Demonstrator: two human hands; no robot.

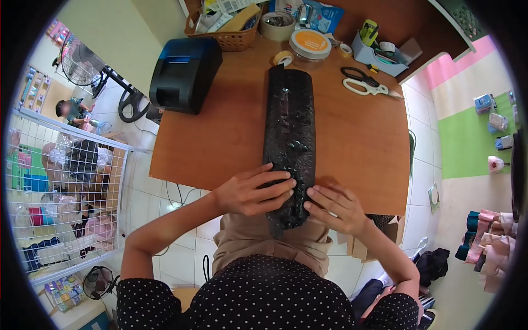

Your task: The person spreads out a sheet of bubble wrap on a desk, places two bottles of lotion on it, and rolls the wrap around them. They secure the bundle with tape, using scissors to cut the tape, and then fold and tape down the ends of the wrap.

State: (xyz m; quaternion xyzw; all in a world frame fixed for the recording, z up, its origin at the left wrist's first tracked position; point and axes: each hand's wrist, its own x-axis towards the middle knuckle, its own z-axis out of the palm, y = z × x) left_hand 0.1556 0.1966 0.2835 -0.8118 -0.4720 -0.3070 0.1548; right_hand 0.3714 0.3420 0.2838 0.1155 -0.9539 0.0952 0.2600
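Observation:
A long package in black bubble wrap [291, 113] lies lengthwise on the brown desk [357, 143]. Its near end sticks out past the front edge, above my lap, and looks crumpled and shiny. My left hand [256, 190] reaches over it from the left, fingers bent across its top and thumb hidden. From the other side my right hand [336, 209] holds the package's right edge with its fingertips; its thumb cannot be made out. Both hands grip the package near the desk edge.
A black printer [184, 74] stands at the desk's left. Along the back are a brown basket [225, 38], tape rolls [283, 58], a round tub [309, 44] and a grey organizer [379, 58]. Scissors [368, 85] lie at right. A white wire rack [66, 198] stands left; another person sits beyond.

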